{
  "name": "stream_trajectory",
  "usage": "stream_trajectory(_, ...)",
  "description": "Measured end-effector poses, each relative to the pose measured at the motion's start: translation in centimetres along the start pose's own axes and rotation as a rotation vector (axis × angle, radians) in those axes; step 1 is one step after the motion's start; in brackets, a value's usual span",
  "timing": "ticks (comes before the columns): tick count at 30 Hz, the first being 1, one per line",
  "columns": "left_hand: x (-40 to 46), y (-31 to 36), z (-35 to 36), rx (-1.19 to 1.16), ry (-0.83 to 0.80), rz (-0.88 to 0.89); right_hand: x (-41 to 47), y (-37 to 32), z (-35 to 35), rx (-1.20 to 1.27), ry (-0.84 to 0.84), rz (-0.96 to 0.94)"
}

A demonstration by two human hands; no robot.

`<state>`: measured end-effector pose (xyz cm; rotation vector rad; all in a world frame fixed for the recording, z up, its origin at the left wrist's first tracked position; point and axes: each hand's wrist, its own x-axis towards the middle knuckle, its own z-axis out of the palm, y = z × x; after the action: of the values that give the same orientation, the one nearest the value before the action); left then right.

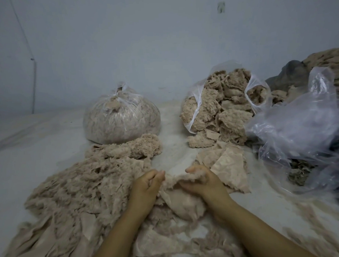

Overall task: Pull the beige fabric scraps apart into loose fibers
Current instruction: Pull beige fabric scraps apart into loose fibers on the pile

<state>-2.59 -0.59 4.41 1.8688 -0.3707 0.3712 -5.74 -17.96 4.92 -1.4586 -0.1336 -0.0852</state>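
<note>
We see the pale floor [18, 167] spread under everything, and to the left of our left hand a wide heap of loose fibers [69, 194] lies on it. To the right of our right hand sits crumpled clear plastic [303, 130]. Beyond the hands stand an open bag of scraps [221, 107] and a tied bag [122, 119]. Between the hands stretches the beige fabric scrap [181, 199]: our left hand [146, 187] pinches its left edge with curled fingers, our right hand [203, 182] grips its right edge the same way
</note>
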Motion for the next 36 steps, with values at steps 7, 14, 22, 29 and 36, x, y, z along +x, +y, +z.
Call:
stream_trajectory(7,0.1,0.6,0.1,-0.027,-0.050,-0.003,0.4,0.0,0.9,-0.208,0.152,-0.130)
stream_trajectory(14,0.4,-0.7,-0.4,-0.064,0.072,-0.143,1.5,-0.1,-0.4,0.181,0.355,0.009)
stream_trajectory(22,0.4,-0.7,-1.8,0.075,0.251,-0.154,2.0,-1.4,-2.8,0.377,0.616,-0.102)
stream_trajectory(29,-0.4,4.2,0.8,0.011,-0.062,-0.143,1.0,-1.3,-1.2,0.467,0.297,-0.019)
stream_trajectory(36,0.3,6.1,2.4,-0.355,-0.230,-0.299,0.3,-2.9,-1.7,0.410,0.024,0.140)
